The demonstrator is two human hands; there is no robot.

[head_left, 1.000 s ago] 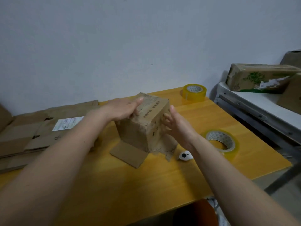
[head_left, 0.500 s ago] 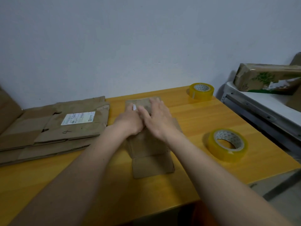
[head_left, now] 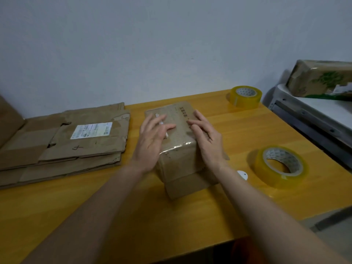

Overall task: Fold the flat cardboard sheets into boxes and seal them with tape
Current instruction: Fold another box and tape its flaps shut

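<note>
both hands lie flat with fingers spread, left hand [head_left: 152, 138] and right hand [head_left: 206, 139] pressing the top of a small cardboard box [head_left: 177, 149]. it stands mid-bench [head_left: 133, 216] near the back edge, brown, creased, printed, glossy tape over its near top edge and a flap out at its base.

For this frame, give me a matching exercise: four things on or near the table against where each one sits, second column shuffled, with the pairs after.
Things:
1. small cardboard box
2. stack of flat cardboard sheets
3. near tape roll
4. printed carton

Places:
A. on the grey shelf beside the table
B. table's left side, white label on top
C. under both hands, mid-table
D. table's right side, near the front edge

Pairs: 1-C, 2-B, 3-D, 4-A
</note>
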